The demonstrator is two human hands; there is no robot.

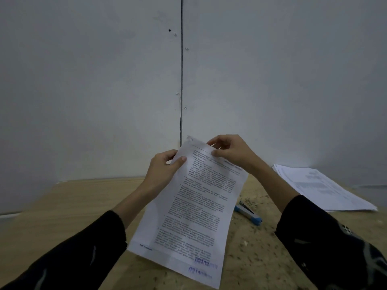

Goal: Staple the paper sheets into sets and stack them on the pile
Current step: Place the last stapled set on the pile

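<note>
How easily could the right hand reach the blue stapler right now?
Probably yes, once it lets go: the right hand pinches the top of the paper sheets, while the stapler lies uncovered on the table right of them, below that forearm.

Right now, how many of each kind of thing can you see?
2 hands: left hand, right hand
1 held paper set
1 paper pile
1 stapler
Total: 5

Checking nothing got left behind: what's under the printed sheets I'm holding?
Only the wooden table shows around the printed sheets; the blue stapler lies just right of them. Whatever the table holds directly beneath is covered.
</note>
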